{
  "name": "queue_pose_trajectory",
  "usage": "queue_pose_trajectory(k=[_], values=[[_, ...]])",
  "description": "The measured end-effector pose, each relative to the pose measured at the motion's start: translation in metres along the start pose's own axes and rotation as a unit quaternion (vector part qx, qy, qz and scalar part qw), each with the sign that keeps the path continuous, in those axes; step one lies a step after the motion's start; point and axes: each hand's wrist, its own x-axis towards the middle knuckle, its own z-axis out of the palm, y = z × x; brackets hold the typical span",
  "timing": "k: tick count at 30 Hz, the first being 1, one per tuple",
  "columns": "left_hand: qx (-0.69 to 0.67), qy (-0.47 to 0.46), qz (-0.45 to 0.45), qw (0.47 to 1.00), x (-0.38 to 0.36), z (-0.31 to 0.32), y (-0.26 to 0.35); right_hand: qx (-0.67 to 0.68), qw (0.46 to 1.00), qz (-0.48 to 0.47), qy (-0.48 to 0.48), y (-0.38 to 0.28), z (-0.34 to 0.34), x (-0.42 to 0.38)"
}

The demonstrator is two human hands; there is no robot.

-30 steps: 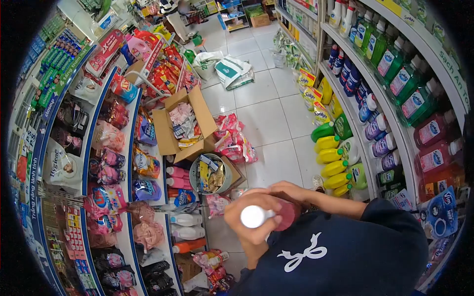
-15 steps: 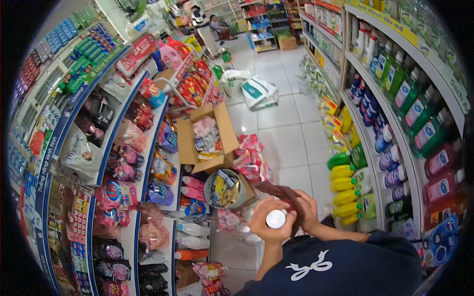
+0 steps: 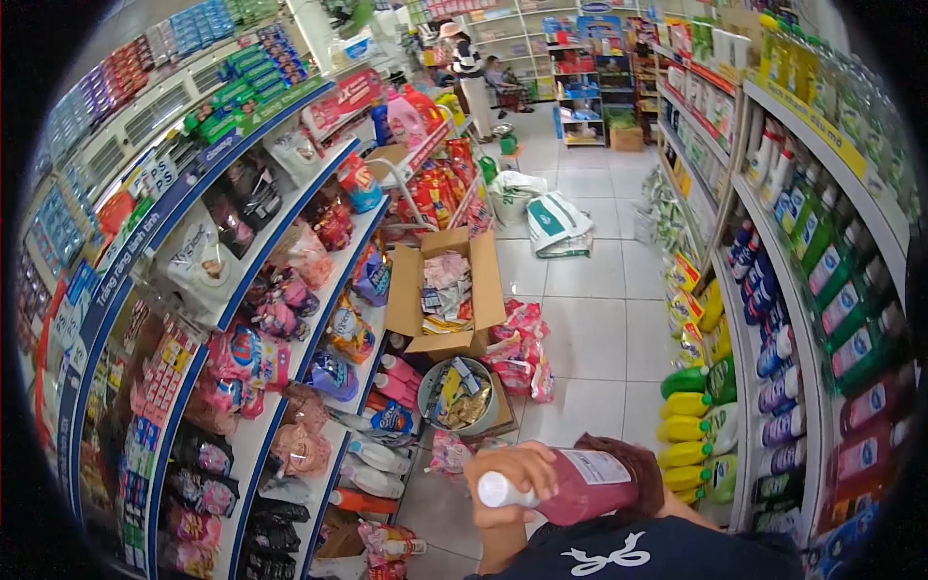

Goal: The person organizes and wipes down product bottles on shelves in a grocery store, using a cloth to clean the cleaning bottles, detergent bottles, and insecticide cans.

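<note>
Bottle point(image 3: 570, 498): clasped in the left grip point(image 3: 514, 472), with fingers wrapped round the neck beside the white cap point(image 3: 495, 489). Reddish pink, labelled in white, held just in front of the dark shirt point(image 3: 667, 551), cap pointing to 9 o'clock. Covered at the other end by a brown cloth point(image 3: 638, 472), with the right grip point(image 3: 671, 505) mostly hidden there; cannot tell how closed. From the bottle, at 10 o'clock: a bucket point(image 3: 426, 394) of packets. At 11: an open carton point(image 3: 404, 290), with pink packs point(image 3: 520, 350) beside it on the floor point(image 3: 580, 338). At 12, farther off: sacks point(image 3: 558, 224). At 2: yellow bottles point(image 3: 684, 428) near the shelves point(image 3: 735, 319).
</note>
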Motion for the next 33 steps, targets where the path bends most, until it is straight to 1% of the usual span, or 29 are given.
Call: queue_pose_trajectory(k=[1, 2, 4, 6, 7, 8, 9, 10, 11, 12, 14, 15, 16, 17, 18, 20, 21, 22, 23, 24, 25, 26, 28, 29, 30, 32, 33], values=[[-0.045, -0.037, 0.022, 0.998, 0.005, -0.008, -0.003, 0.005, 0.999, -0.039, -0.002, -0.010, 0.025, -0.004], [-0.057, -0.029, 0.016, 0.998, 0.006, -0.014, -0.004, -0.001, 0.999, -0.047, 0.022, -0.009, 0.025, -0.006], [-0.060, 0.042, 0.039, 0.997, 0.002, -0.021, -0.013, -0.011, 0.995, -0.066, 0.074, -0.006, 0.023, -0.011], [-0.015, 0.097, 0.082, 0.992, -0.001, -0.022, -0.020, -0.164, 0.976, -0.143, 0.019, -0.012, 0.013, -0.006], [0.008, 0.125, 0.101, 0.987, -0.002, -0.021, -0.023, -0.203, 0.967, -0.154, 0.024, -0.012, 0.003, -0.004], [0.054, 0.219, 0.069, 0.972, -0.001, -0.014, -0.024, -0.242, 0.956, -0.166, 0.030, -0.012, -0.006, -0.001], [0.100, 0.310, 0.036, 0.945, 0.002, -0.004, -0.024, -0.280, 0.943, -0.177, 0.036, -0.013, -0.015, 0.002], [0.147, 0.399, 0.000, 0.905, 0.005, 0.006, -0.026, -0.165, 0.970, -0.174, 0.045, -0.016, -0.011, 0.005], [0.137, 0.449, -0.013, 0.883, 0.007, 0.012, -0.031, -0.048, 0.982, -0.175, 0.054, -0.020, -0.006, 0.008], [0.099, 0.468, -0.039, 0.877, 0.007, 0.015, -0.030, 0.004, 0.986, -0.154, 0.061, -0.022, -0.013, 0.008], [-0.004, 0.425, -0.028, 0.905, -0.009, 0.005, -0.035, 0.110, 0.984, -0.115, 0.080, -0.026, -0.027, 0.008], [-0.031, 0.329, -0.014, 0.944, -0.009, 0.003, -0.035, 0.078, 0.985, -0.143, 0.063, -0.025, -0.033, 0.012], [-0.055, 0.231, -0.002, 0.971, -0.011, 0.003, -0.034, 0.046, 0.983, -0.169, 0.048, -0.023, -0.039, 0.013], [-0.081, 0.130, 0.009, 0.988, -0.011, 0.003, -0.033, 0.012, 0.990, -0.120, 0.076, -0.024, -0.049, 0.007], [-0.064, 0.058, -0.004, 0.996, -0.007, 0.013, -0.028, -0.031, 0.988, -0.122, 0.091, -0.020, -0.059, 0.006], [0.040, -0.008, -0.021, 0.999, 0.003, 0.032, -0.015, -0.151, 0.983, -0.068, 0.073, -0.024, -0.072, 0.004], [0.005, -0.073, -0.027, 0.997, 0.004, 0.025, -0.019, -0.201, 0.978, -0.008, 0.056, -0.028, -0.074, -0.001], [-0.020, -0.105, -0.040, 0.994, 0.008, 0.022, -0.025, -0.248, 0.966, 0.052, 0.041, -0.040, -0.062, -0.003], [-0.045, -0.137, -0.054, 0.988, 0.012, 0.021, -0.030, -0.335, 0.940, 0.067, -0.009, -0.046, -0.053, -0.001], [-0.069, -0.170, -0.071, 0.981, 0.014, 0.018, -0.036, -0.322, 0.942, 0.090, -0.004, -0.050, -0.043, 0.002], [-0.125, -0.165, -0.127, 0.970, 0.010, 0.014, -0.051, -0.307, 0.945, 0.113, -0.001, -0.052, -0.033, 0.005], [-0.132, -0.138, -0.183, 0.964, 0.017, 0.022, -0.055, -0.289, 0.947, 0.136, -0.001, -0.053, -0.020, 0.009], [-0.113, -0.140, -0.225, 0.958, 0.020, 0.020, -0.070, -0.201, 0.959, 0.199, 0.032, -0.080, 0.023, 0.011], [-0.122, -0.127, -0.206, 0.963, 0.020, 0.021, -0.069, -0.162, 0.959, 0.226, 0.047, -0.091, 0.035, 0.012], [-0.107, -0.123, -0.194, 0.967, 0.021, 0.019, -0.069, -0.163, 0.960, 0.227, 0.027, -0.090, 0.031, 0.017], [-0.083, -0.110, -0.172, 0.976, 0.019, 0.016, -0.070, -0.162, 0.958, 0.237, -0.011, -0.077, 0.011, 0.032], [-0.047, -0.086, -0.178, 0.979, 0.018, 0.018, -0.067, -0.146, 0.949, 0.277, -0.020, -0.069, -0.002, 0.038]])
